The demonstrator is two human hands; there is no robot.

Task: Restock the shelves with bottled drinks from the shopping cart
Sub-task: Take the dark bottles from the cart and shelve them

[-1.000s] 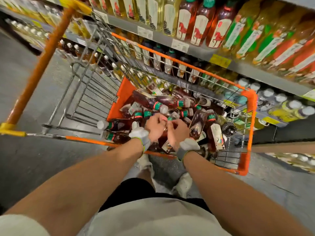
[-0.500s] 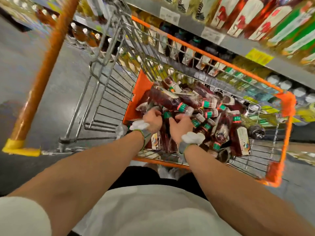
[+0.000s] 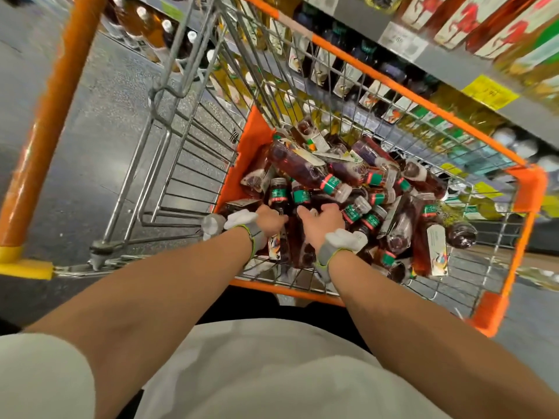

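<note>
Arms down in cart [image 3: 423,96]; left hand [image 3: 270,220] grips bottle [image 3: 277,192]; right hand [image 3: 322,222]: hold unclear.

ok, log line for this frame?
phase: pick | left hand: grips a bottle | right hand: on neighbouring bottle, grip unclear | cart: holds bottle pile | shelf: behind cart

- You wear a pale cream short-sleeved shirt [image 3: 272,373]; one sleeve [image 3: 39,379] shows at lower left; your forearms are bare
- A black garment [image 3: 257,303] shows past the shirt's hem
- Grey knitted left cuff [image 3: 255,234] and right cuff [image 3: 329,254], each edged lime-green; white fabric [image 3: 344,240] bunches behind your uncovered left hand [image 3: 270,219] and right hand [image 3: 322,220]
</note>
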